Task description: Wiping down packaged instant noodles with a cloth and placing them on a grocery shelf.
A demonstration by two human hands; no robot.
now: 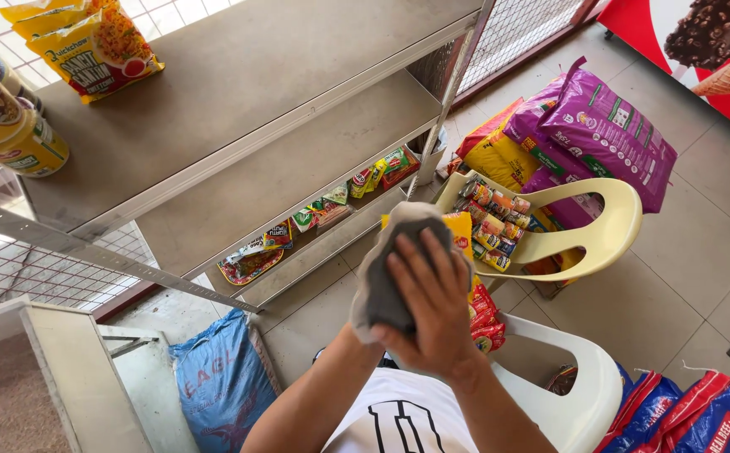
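Note:
A grey cloth (390, 252) is bunched up in front of me, over the tiled floor beside the metal shelf unit (239, 92). My right hand (436, 315) lies flat on the cloth, fingers spread over it and gripping it. My left forearm (310, 398) runs up into the cloth. The left hand itself is wrapped inside the cloth and hidden.
On the top shelf lie yellow noodle packets (88, 46) and cans (4, 117). Snack packets (315, 214) line the lowest shelf. A cream plastic chair (583, 226) holds several cans. A white chair (575, 394) holds packets. Purple sacks (608, 126) and blue sacks (222, 377) rest on the floor.

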